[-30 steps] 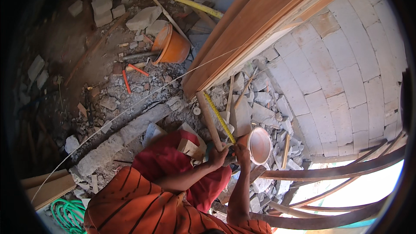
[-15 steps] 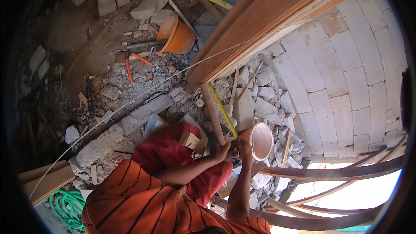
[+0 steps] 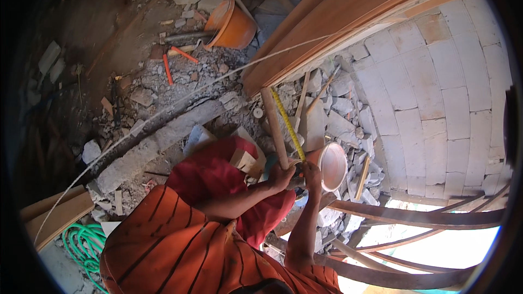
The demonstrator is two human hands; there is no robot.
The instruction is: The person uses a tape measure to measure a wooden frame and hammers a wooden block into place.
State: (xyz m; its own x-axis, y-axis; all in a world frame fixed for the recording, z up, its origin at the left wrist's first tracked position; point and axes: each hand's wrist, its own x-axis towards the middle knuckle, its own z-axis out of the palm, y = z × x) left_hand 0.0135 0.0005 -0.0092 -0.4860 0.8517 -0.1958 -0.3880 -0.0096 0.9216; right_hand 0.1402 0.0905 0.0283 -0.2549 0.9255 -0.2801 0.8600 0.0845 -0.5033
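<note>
My left hand (image 3: 280,178) is closed around the lower end of a round wooden stick (image 3: 277,130). The stick's far end meets the bottom corner of a brown wooden frame (image 3: 338,27). Beside it, almost parallel, runs the yellow blade of a tape measure (image 3: 289,126), its far end also by that corner. My right hand (image 3: 311,174) pinches the near end of the blade. Something dark shows between my hands, too hidden to make out. Just right of my right hand stands a pale-rimmed bucket (image 3: 333,167).
An orange bucket (image 3: 231,24) lies tipped among rubble at the far side. A taut string (image 3: 180,102) crosses the view. A block wall (image 3: 430,103) rises on the right, with curved wooden poles (image 3: 425,215) below it. A green hose (image 3: 84,242) lies coiled at lower left.
The view has shifted, so the surroundings sit higher and slightly right in the picture. My hands keep the same hold on the stick and the tape blade.
</note>
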